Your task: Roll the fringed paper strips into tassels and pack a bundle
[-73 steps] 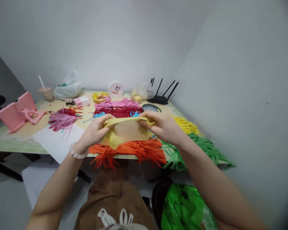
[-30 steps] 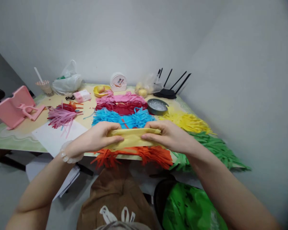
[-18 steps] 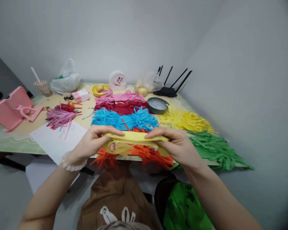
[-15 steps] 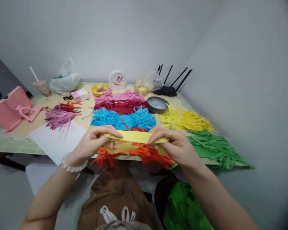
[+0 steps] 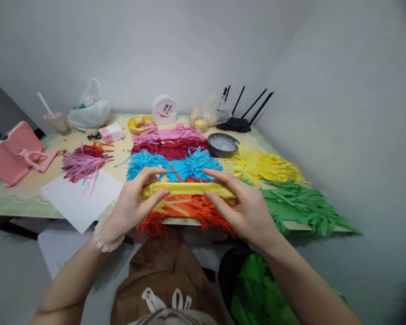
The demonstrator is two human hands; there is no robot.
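Note:
A folded yellow crepe-paper strip [image 5: 186,188] stretches level between my two hands, over an orange fringed paper bundle [image 5: 203,208]. My left hand [image 5: 140,196] curls round its left end, thumb and index finger apart. Around the right end curves my right hand [image 5: 240,201], thumb below and index finger above, also apart. The other fingers of both hands are mostly hidden behind the strip. Narrow pale yellow strips [image 5: 176,205] lie across the orange bundle. Just beyond is a blue fringed bundle [image 5: 179,166].
Crimson [image 5: 169,150] and pink [image 5: 179,133] fringed paper lie farther back; yellow [image 5: 267,166] and green [image 5: 304,205] bundles are at right. A grey bowl [image 5: 222,144] and black router [image 5: 235,124] stand behind. White paper [image 5: 83,198] and a pink stand [image 5: 16,153] are left.
Both hands have loosened from a pinch, thumbs and index fingers now apart. The yellow strip looks narrower and more folded, and pale narrow strips show more clearly on the orange bundle.

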